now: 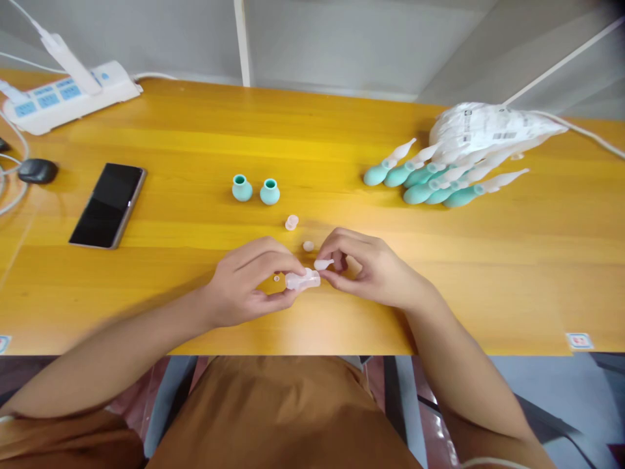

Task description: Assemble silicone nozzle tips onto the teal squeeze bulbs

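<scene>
A clear plastic tube-shaped part [303,280] is pinched between the thumb and fingers of my left hand [256,277], just above the table. My right hand [368,264] grips a small white pointed nozzle tip [323,264] with its fingertips, close beside the clear part. Whether the two pieces touch, I cannot tell. A small pale cap [308,246] lies just beyond my fingers, and a pinkish spool-like piece [291,223] is a little farther away. Left of the clear part lies a tiny ring [276,279]. Two teal squeeze bulbs [241,187] stand upright, open ends up, behind these pieces.
Several teal bulb syringes with clear nozzles [420,193] lie in a group at the right, against a white plastic bag [471,127]. At the left are a phone [108,205], a black mouse [38,170] and a power strip [73,98] with cables. A grey partition [332,49] borders the wooden table [185,143].
</scene>
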A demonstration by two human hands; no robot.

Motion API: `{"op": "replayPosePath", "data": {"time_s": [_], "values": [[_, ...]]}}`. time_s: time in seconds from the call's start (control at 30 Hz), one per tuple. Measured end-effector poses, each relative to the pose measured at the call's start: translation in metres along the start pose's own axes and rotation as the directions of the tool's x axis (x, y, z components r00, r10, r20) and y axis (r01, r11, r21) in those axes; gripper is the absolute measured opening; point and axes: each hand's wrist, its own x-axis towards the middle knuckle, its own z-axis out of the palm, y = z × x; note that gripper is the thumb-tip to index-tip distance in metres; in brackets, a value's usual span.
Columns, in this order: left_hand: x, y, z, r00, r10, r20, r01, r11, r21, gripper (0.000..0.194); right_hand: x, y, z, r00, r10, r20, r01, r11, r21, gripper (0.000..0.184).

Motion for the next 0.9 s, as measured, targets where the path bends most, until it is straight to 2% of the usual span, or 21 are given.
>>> {"op": "replayPosePath", "data": {"time_s": [0.07,0.17,0.27,0.37,0.63,0.9], "values": [[0.0,0.0,0.002,1.0,-0.023,0.003,0.023,1.0,0.013,0.026,0.001,-0.003,0.0,0.998,0.002,-0.069,0.001,0.999,0.049,0.008],[0.0,-0.001,0.004,0.994,-0.11,-0.013,0.11,0.994,0.011,0.025,0.001,-0.006,0.003,0.989,0.058,-0.139,-0.024,0.971,0.238,0.013],[-0.001,-0.002,0.004,0.982,-0.185,-0.035,0.186,0.983,0.007,0.025,0.001,-0.008,0.007,0.977,0.132,-0.168,-0.048,0.901,0.431,0.019],[-0.002,-0.002,0.004,0.979,-0.201,-0.024,0.202,0.979,0.028,0.023,0.001,-0.009,0.011,0.97,0.165,-0.181,-0.046,0.851,0.524,0.022],[-0.007,-0.001,0.006,0.975,-0.222,-0.017,0.222,0.972,0.072,0.023,0.001,-0.006,0.017,0.971,0.087,-0.221,0.036,0.867,0.497,0.021],[-0.005,-0.002,0.007,0.98,-0.198,-0.035,0.199,0.98,0.019,0.019,-0.001,-0.005,0.016,0.949,0.0,-0.316,0.108,0.939,0.326,0.012]]}}
